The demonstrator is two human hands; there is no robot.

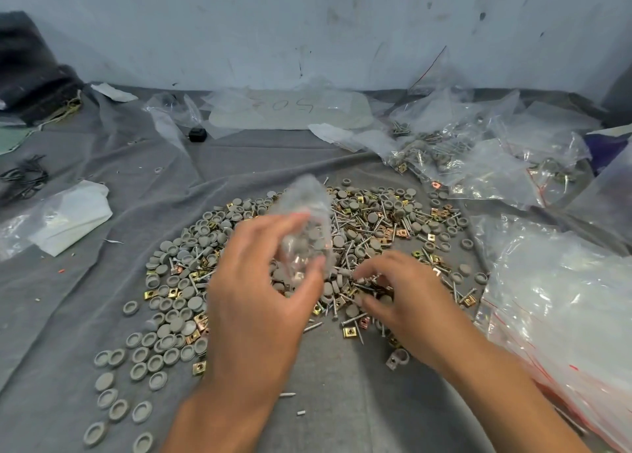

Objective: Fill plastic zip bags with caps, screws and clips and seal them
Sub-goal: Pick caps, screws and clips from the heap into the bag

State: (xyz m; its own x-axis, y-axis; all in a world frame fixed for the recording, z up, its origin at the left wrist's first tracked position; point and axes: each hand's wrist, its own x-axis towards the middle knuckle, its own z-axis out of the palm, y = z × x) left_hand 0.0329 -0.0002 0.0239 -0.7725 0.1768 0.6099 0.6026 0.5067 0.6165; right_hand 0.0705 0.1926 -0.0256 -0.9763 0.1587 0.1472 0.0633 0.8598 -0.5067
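My left hand holds a small clear zip bag upright above the pile, fingers and thumb curled round its lower part; grey caps and a metal piece show through the plastic. My right hand reaches into the pile with curled fingertips pinching at screws. The pile on the grey cloth mixes grey round caps, silver screws and brass-coloured square clips.
Filled clear bags lie at the back right. A stack of empty zip bags with red lines lies at the right. White crumpled plastic sits at the left, flat plastic sheets at the back by the wall.
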